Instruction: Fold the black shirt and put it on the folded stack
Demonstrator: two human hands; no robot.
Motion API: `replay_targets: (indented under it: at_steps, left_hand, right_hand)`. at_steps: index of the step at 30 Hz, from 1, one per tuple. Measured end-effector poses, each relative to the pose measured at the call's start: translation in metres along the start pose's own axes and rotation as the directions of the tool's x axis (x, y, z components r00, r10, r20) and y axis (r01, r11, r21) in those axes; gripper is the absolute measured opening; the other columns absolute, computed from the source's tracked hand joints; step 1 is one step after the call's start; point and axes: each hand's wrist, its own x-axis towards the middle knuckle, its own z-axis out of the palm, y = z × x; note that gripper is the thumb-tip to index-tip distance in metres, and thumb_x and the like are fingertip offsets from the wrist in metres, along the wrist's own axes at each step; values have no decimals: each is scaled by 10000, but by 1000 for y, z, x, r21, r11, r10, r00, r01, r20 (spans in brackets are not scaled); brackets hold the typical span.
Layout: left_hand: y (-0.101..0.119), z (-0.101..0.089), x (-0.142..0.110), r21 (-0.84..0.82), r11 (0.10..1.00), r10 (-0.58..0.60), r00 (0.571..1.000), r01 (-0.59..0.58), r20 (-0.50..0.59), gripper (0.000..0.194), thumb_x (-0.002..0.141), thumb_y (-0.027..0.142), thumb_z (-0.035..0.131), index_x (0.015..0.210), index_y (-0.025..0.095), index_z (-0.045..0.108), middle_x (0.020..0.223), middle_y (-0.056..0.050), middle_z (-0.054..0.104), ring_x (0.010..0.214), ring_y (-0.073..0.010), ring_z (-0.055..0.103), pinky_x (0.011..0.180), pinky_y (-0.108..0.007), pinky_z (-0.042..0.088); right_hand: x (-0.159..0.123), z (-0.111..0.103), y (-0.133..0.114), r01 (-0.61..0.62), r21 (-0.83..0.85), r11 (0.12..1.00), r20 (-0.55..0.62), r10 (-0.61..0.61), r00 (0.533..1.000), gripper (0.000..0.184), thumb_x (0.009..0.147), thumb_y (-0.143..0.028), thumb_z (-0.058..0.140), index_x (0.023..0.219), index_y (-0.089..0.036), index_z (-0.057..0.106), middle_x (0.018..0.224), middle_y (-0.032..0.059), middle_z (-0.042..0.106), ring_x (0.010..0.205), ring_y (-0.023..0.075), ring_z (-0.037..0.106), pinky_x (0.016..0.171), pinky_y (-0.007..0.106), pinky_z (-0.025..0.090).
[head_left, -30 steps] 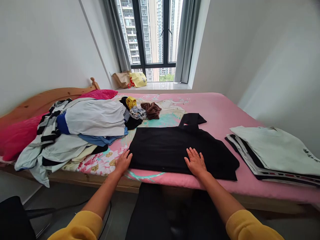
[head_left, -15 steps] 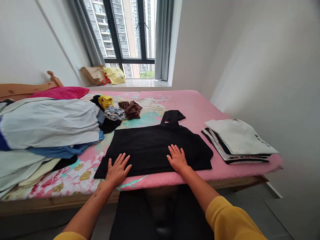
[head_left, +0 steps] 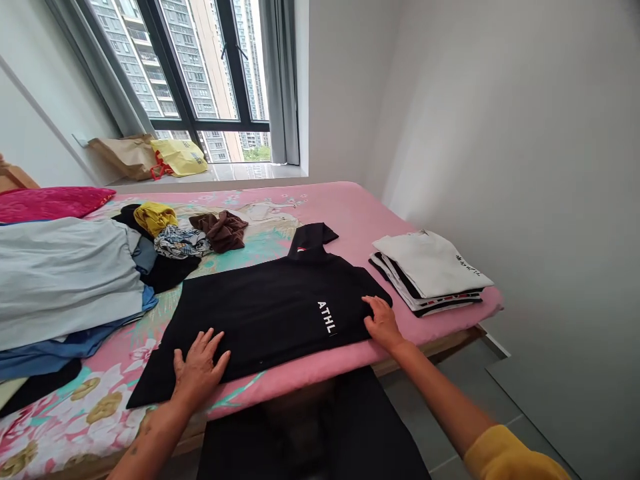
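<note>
Left hand (head_left: 199,369) rests open on the black T-shirt (head_left: 265,303), palm down with its fingers fanned, at about 8 o'clock from the garment's middle. Right hand (head_left: 381,323) touches the shirt's edge at 3 to 4 o'clock, its fingers bent; whether any fabric is pinched there cannot be told. A yellow sleeve (head_left: 505,457) covers part of the right arm.

Spread along the near side of the bed (head_left: 345,200), the T-shirt has its broad hem end toward 8 to 9 o'clock. A narrow black part of it juts out toward 1 o'clock, with a small red-and-white mark at its base. White letters (head_left: 327,318) reading "ATHL" run down toward the shirt's near edge, not far from the right hand.

At 2 o'clock from the shirt, and apart from it, sits a stack of folded clothes (head_left: 430,263), topped by a white garment with dark characters. Toward 9 to 10 o'clock lies a loose pale garment (head_left: 65,273), with blue cloth (head_left: 90,339) showing under it. Crumpled yellow (head_left: 156,217), patterned (head_left: 181,241) and brown (head_left: 223,230) pieces of cloth cluster around 11 o'clock, beside black cloth (head_left: 173,270). Beyond them, toward 10 o'clock, is a magenta pillow (head_left: 55,201).

On the windowsill (head_left: 245,172) at 11 o'clock, a brown paper bag (head_left: 127,157) stands beside a yellow bag (head_left: 181,157), below a window (head_left: 190,63) framed by grey curtains (head_left: 283,87).
</note>
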Motion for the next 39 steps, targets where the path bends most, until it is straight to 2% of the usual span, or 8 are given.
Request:
replay_targets:
  at_steps: [3, 7, 14, 19, 27, 32, 36, 39]
  left_hand:
    - [44, -10, 15, -175, 963, 198, 979, -204, -52, 435, 892, 338, 332, 1285, 255, 499, 1437, -31, 402, 1362, -196, 284, 1117, -469, 189]
    - [125, -23, 47, -347, 807, 493, 869, -478, -49, 440, 903, 257, 303, 1309, 245, 471, 1425, -22, 420, 1354, -179, 303, 1104, -411, 259]
    - [213, -21, 114, -298, 748, 632, 774, -593, 47, 526, 781, 120, 391, 1278, 257, 492, 1317, -45, 525, 1281, -222, 391, 1109, -515, 160]
    - [221, 0, 130, -234, 833, 495, 864, -502, -91, 213, 786, 184, 439, 849, 231, 638, 859, -46, 610, 935, -218, 540, 1086, -477, 210]
    - [214, 23, 125, -291, 896, 279, 935, -336, -220, 189, 853, 188, 414, 935, 183, 584, 1020, -86, 595, 1015, -228, 511, 1017, -438, 330]
    - [204, 2, 103, -372, 777, 359, 842, -509, -403, 236, 863, 128, 392, 975, 209, 584, 1113, -61, 584, 1114, -187, 498, 1093, -445, 255]
    - [190, -1, 78, -366, 629, 598, 728, -686, -335, 346, 838, 42, 338, 970, 219, 605, 1091, -32, 621, 1136, -149, 505, 1111, -396, 256]
    - [185, 1, 84, -374, 697, 562, 790, -612, -245, 430, 808, 30, 326, 1104, 206, 584, 1239, -45, 574, 1246, -163, 432, 1112, -394, 256]
  right_hand:
    - [-5, -7, 24, 43, 13, 999, 44, -43, 998, 525, 702, -127, 397, 1204, -163, 545, 1246, 62, 562, 1217, 214, 425, 1062, 377, 305]
    - [0, -11, 18, 114, 17, 993, 76, -115, 990, 476, 747, -162, 443, 1214, -189, 535, 1262, 52, 545, 1235, 218, 390, 1045, 377, 300]
    - [13, -13, 7, 131, 29, 991, 93, -133, 987, 366, 759, -147, 481, 1101, -227, 586, 1034, 47, 613, 1010, 216, 488, 907, 348, 339]
    - [4, -13, 19, 69, 95, 993, 7, -70, 998, 112, 772, -162, 485, 829, -194, 576, 826, 32, 593, 851, 190, 493, 804, 303, 348]
    - [9, -6, 27, -58, 52, 997, -4, 59, 998, 149, 776, -137, 472, 852, -199, 585, 802, 27, 604, 781, 195, 506, 725, 322, 344]
    - [7, -18, 20, -16, 226, 974, -134, 48, 990, 228, 784, -93, 430, 936, -180, 577, 914, 54, 615, 897, 200, 533, 821, 345, 398]
    - [-6, -33, -14, 182, 304, 935, -192, -127, 973, 244, 808, -84, 411, 960, -194, 565, 975, 52, 607, 987, 190, 523, 955, 383, 373]
    - [-7, -32, -35, 288, 280, 916, -116, -266, 957, 357, 741, -23, 399, 1008, -196, 560, 1058, 48, 603, 1093, 195, 486, 1066, 430, 269]
